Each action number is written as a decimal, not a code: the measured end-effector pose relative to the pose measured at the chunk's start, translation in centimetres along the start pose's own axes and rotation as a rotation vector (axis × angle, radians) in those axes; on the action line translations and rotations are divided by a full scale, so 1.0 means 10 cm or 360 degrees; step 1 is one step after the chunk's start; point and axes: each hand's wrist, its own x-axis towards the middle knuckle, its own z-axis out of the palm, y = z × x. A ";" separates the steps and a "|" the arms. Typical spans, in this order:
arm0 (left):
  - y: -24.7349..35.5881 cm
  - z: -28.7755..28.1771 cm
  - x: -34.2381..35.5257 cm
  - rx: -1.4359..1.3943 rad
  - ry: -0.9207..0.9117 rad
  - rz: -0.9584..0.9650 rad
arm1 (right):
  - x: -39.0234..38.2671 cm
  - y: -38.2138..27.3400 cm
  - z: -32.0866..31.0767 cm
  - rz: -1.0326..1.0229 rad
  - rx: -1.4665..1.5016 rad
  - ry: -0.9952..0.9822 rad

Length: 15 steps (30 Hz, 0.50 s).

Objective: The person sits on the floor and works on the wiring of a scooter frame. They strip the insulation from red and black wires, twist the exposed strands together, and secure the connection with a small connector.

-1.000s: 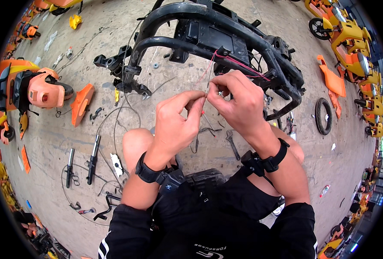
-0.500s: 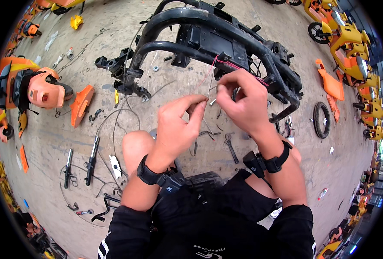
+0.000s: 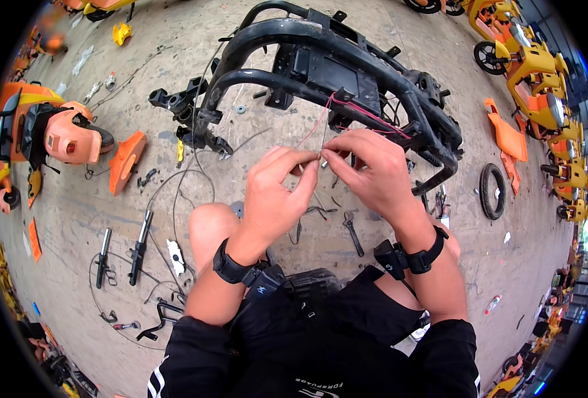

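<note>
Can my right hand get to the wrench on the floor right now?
Probably yes: the wrench lies uncovered below the right hand, but that hand, apparently pinching a thin wire, might need to release it.

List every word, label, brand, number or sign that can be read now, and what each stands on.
Black shirt: white lettering with a white logo, by the lower edge; wording not copied here.
Left-wrist device: small white mark, too small to read.
Right-wrist device: small white mark, too small to read.
Yellow scooters at right: any markings too small to read.
</note>
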 end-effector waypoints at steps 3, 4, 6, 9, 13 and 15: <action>-0.08 0.04 0.05 -0.0027 0.0076 0.0159 | 0.00 -0.07 0.02 0.0159 0.0121 0.0012; -0.07 0.03 0.04 -0.0231 -0.0038 -0.0161 | 0.00 -0.08 0.03 0.0180 0.0103 0.0020; 0.03 0.06 0.03 -0.0671 -0.0269 -0.0799 | -0.01 -0.07 -0.01 0.0226 0.0039 0.0022; 0.00 0.03 0.04 -0.0352 -0.0470 -0.0810 | -0.01 -0.06 0.06 0.0218 0.0081 0.0038; -0.01 0.05 0.03 -0.0263 -0.0418 -0.0683 | -0.05 -0.08 0.08 0.0356 0.0023 0.0062; 0.05 0.03 0.06 -0.0176 -0.0381 -0.0687 | -0.04 -0.09 0.10 0.0270 -0.0075 0.0062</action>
